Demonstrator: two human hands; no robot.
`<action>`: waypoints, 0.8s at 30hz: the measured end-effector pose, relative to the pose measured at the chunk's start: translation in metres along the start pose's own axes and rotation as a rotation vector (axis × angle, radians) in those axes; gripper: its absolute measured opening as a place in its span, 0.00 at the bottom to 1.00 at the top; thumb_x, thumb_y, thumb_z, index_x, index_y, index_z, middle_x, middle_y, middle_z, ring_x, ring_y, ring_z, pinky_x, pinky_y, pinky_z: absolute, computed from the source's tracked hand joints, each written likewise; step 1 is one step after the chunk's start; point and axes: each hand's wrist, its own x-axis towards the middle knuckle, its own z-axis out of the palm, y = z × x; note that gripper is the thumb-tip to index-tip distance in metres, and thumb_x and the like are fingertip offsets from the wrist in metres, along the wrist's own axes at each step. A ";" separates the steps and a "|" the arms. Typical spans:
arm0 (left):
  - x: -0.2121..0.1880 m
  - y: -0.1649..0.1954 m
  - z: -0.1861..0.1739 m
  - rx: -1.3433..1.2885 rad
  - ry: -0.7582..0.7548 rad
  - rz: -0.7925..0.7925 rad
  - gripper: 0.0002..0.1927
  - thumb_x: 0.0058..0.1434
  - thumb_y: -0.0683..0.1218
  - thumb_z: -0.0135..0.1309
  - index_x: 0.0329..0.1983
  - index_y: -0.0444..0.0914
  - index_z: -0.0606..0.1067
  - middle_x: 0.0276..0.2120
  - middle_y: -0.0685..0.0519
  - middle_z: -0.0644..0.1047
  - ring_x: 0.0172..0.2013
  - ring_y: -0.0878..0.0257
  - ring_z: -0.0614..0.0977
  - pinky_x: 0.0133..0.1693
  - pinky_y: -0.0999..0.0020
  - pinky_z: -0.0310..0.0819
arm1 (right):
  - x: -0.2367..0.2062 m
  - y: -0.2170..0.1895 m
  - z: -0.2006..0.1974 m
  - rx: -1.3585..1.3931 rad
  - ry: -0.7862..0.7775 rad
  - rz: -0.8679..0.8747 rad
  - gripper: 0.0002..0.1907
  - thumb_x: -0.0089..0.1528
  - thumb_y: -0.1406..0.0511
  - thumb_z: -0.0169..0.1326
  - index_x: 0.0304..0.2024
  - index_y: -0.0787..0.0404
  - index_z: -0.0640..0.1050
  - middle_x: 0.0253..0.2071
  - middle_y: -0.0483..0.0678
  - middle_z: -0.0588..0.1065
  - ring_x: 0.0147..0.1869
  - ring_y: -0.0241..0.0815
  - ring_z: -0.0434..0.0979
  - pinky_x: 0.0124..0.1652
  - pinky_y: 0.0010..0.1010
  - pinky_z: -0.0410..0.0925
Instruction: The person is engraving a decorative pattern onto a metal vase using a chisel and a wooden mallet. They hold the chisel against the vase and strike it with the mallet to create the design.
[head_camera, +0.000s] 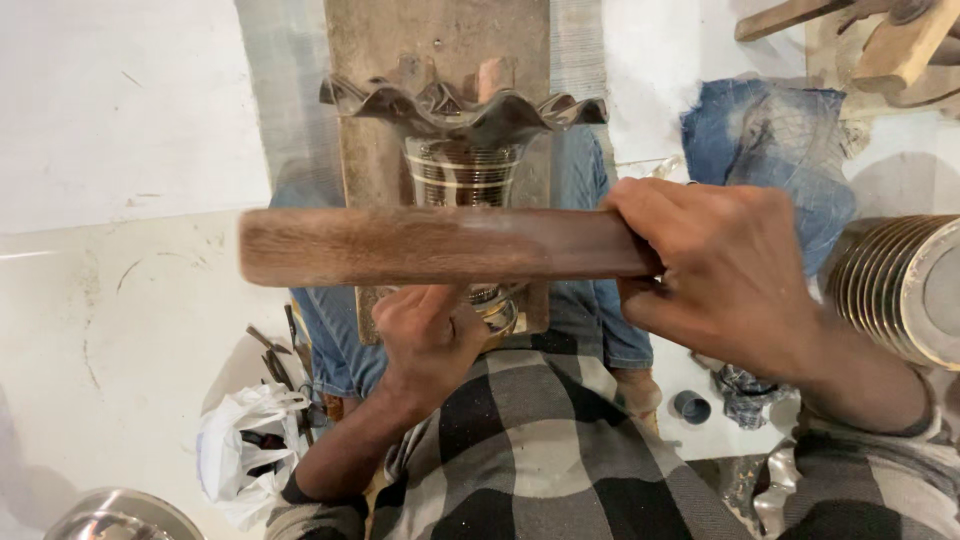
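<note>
While I watched from the head camera, the right hand (725, 270) was curled tight around one end of a flat wooden bat (440, 246), which lay crosswise and level over the work, its outline slightly blurred. Under the bat stood a shiny metal vase (465, 135) with a wavy, flared rim and ringed grooves round its neck; it rested against a worn wooden plank (440, 40) that ran away from me between the knees. My left hand (430, 335) gripped the lower end of the vase, fingers folded around it, thumb up near the bat's underside. The vase's foot was hidden by that hand and by the bat, so I could not tell how it sat. I noted blue jeans (590, 200) either side of the plank and a checked shirt (540, 440) below. To the right, a ribbed metal pot (895, 285) lay near a crumpled blue cloth (770, 135). To the left, a white plastic bag (245, 445) sat on the pale floor (120, 120), with small dark tools just beside it.
</note>
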 end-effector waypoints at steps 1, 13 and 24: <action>0.000 0.000 0.000 -0.043 -0.004 0.003 0.31 0.51 0.32 0.52 0.62 0.37 0.75 0.26 0.48 0.74 0.25 0.55 0.78 0.31 0.58 0.72 | 0.001 -0.001 0.001 0.076 0.067 -0.027 0.18 0.44 0.70 0.60 0.37 0.60 0.76 0.24 0.46 0.75 0.22 0.40 0.73 0.24 0.34 0.65; -0.004 -0.001 0.005 -0.034 0.031 -0.051 0.22 0.52 0.32 0.52 0.50 0.38 0.79 0.21 0.51 0.73 0.19 0.63 0.73 0.25 0.62 0.68 | 0.007 -0.006 -0.001 -0.132 -0.171 0.041 0.09 0.52 0.65 0.64 0.30 0.59 0.76 0.17 0.44 0.73 0.15 0.38 0.70 0.20 0.34 0.65; -0.006 -0.004 0.005 -0.126 0.036 -0.022 0.27 0.52 0.30 0.52 0.57 0.39 0.75 0.30 0.51 0.79 0.26 0.64 0.79 0.29 0.66 0.75 | 0.011 -0.005 -0.003 0.103 -0.046 -0.022 0.09 0.50 0.68 0.61 0.32 0.61 0.76 0.18 0.43 0.72 0.15 0.35 0.69 0.18 0.30 0.62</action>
